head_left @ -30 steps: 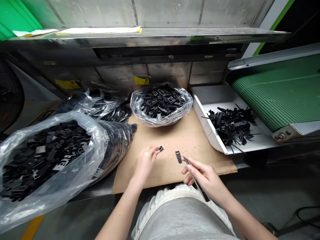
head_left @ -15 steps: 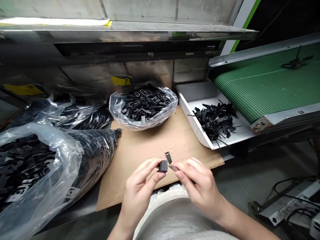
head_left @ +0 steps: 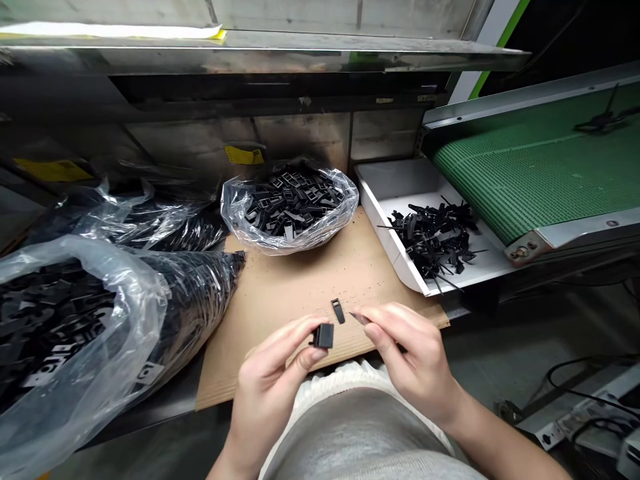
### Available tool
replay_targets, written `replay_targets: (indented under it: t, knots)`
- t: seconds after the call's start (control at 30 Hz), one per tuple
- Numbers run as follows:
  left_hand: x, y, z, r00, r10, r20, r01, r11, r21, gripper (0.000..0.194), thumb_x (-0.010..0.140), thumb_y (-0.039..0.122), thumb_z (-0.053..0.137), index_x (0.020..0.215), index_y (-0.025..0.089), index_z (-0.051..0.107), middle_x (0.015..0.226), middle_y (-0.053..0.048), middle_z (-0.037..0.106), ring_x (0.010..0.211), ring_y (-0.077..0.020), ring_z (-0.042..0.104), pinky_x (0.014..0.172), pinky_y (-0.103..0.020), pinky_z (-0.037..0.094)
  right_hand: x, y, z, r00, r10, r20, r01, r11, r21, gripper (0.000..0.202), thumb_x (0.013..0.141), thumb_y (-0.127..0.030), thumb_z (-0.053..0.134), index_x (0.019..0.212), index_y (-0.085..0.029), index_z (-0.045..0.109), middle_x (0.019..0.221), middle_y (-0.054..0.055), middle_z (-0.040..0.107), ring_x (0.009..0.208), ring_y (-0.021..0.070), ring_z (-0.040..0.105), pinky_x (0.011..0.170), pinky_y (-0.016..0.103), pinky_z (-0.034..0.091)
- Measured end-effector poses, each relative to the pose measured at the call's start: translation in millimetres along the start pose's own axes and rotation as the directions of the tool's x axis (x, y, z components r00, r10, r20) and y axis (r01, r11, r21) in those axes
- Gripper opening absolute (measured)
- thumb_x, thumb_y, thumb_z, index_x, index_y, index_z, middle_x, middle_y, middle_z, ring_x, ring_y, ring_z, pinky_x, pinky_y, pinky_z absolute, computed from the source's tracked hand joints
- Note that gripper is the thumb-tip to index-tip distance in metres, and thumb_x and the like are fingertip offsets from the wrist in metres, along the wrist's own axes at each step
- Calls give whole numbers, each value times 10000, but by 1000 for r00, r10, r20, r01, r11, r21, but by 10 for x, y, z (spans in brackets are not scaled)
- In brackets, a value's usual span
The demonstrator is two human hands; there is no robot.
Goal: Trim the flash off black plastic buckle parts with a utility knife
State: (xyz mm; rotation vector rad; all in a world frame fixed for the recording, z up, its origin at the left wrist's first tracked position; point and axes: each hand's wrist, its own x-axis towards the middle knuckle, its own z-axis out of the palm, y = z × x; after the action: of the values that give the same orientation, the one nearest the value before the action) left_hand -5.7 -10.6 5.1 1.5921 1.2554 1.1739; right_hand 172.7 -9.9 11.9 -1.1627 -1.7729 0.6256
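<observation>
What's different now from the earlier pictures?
The left hand, holding a black block, and the right hand, holding a pointed metal tool, were apart at first, then came together with the tool's tip at the block. Now the tip has drawn back to the right, clear of it. Nothing was visibly let go. The flat black piece stays on the cardboard.

Metal shelf [head_left: 300, 61] with white paper [head_left: 110, 31] at left, yellow label [head_left: 244, 155] beneath, green conveyor belt [head_left: 545, 160] at right.
</observation>
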Motion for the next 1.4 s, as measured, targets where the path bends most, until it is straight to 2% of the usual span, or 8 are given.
replay_targets:
  t: [0.17,0.43,0.83,0.9,1.0,1.23,1.33,1.4]
  knots:
    - [32,25,30,999,53,-4,-53,997,51,252,754,179,609,948,332,657,965,54,674,894,-130,607,808,-185,465,29,-33,37,981,147,125,-166,972,164,233,900,-180,360,756,-176,542,619,-6,526,549,103,493,541,223,399]
    - [42,38,37,996,86,-3,-86,994,65,267,751,156,608,950,329,651,945,61,675,882,-121,606,800,-177,462,46,-16,122,986,100,132,-113,989,98,226,881,-183,386,690,-176,507,587,-15,463,546,103,437,527,222,348]
    - [105,-55,90,992,-65,-105,74,994,85,208,720,251,637,921,222,684,943,-17,697,869,-201,638,803,-295,506,0,-61,131,944,62,323,-131,972,195,273,864,-174,401,605,-179,485,552,-26,463,528,93,444,523,212,362]
    - [140,-58,90,991,-71,-113,78,995,64,208,708,253,650,912,235,687,941,-6,697,870,-193,635,812,-287,498,2,-52,121,951,113,289,-189,950,250,272,874,-208,401,626,-174,510,561,-23,472,526,92,447,521,213,370]
    - [166,-33,91,994,-91,-67,91,996,0,180,707,235,653,878,269,697,919,16,695,863,-167,625,801,-245,485,79,0,112,946,275,171,-319,879,354,202,868,-295,437,749,-169,542,617,-16,493,558,94,473,524,208,387]
    - [183,-151,-7,986,-80,147,108,974,-200,201,677,310,680,863,242,714,844,-41,622,833,-178,561,752,-271,458,345,212,218,887,367,280,-462,727,507,201,772,-346,584,765,-178,473,638,-53,437,532,64,413,490,175,356]
    - [185,-222,-59,943,-262,204,309,920,-243,261,690,345,667,915,216,693,594,2,545,574,-117,502,561,-236,430,291,246,180,877,412,247,-480,726,492,179,839,-351,486,868,-176,509,639,-45,448,498,64,399,465,182,352]
    - [188,-209,-57,904,-335,266,414,842,-345,335,730,427,605,971,198,648,592,-4,569,520,-110,493,506,-229,409,198,214,137,905,372,204,-424,817,391,196,879,-307,416,936,-173,547,692,-14,503,546,81,451,513,203,389]
